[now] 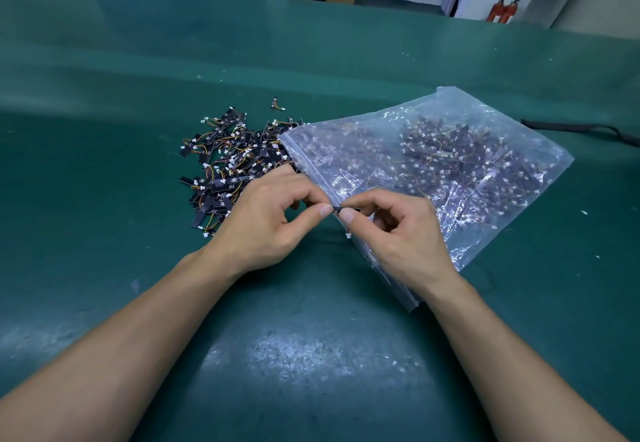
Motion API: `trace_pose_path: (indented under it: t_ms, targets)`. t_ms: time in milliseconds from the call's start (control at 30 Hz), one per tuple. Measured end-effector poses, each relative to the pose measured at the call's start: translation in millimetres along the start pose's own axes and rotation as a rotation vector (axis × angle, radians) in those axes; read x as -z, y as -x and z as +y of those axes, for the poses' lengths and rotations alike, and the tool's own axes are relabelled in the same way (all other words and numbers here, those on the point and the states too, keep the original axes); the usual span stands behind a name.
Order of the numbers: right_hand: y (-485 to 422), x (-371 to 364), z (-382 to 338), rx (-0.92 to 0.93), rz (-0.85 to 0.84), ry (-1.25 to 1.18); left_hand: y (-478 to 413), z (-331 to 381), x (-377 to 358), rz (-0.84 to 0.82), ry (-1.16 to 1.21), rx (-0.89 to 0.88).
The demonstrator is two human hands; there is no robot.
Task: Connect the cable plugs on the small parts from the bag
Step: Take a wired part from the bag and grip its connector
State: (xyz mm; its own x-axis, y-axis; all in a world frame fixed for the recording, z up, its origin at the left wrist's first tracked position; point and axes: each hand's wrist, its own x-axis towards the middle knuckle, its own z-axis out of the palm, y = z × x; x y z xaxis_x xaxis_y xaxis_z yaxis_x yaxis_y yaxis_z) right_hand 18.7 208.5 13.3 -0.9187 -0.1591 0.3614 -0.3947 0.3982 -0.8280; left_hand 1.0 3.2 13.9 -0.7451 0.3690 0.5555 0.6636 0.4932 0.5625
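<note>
Left hand (258,230) and right hand (401,240): both bare. Left forearm (138,330) and right forearm (502,348) bare too, from wrist down to the frame's lower edge. Thumbnails (325,210) short, plain, cut close to the fingertip. Knuckles stand out.

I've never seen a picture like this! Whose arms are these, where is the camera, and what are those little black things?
These are a person's two bare arms, no machine. The camera sits on their head and looks down. On the green table lies a clear plastic bag full of little black bits with thin wires and white plugs. More lie in a pile beside the bag's mouth. The left hand and right hand pinch one small black part between them with their fingertips.
</note>
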Motion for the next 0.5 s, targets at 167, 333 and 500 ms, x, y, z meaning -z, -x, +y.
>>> trace_pose_path:
  t_ms: [167, 333, 500]
  targets:
    - [-0.8, 1.3, 1.7, 0.03, -0.002, 0.018, 0.4, -1.4, -1.2, -0.007, 0.006, 0.006]
    - [-1.1, 1.4, 2.5, 0.027, 0.038, 0.027, 1.3, -1.2, -1.5, -0.024, 0.061, 0.021]
    - [0.5, 1.5, 0.0, 0.036, 0.036, 0.016, 0.0, -2.2, -0.7, 0.011, 0.028, 0.016]
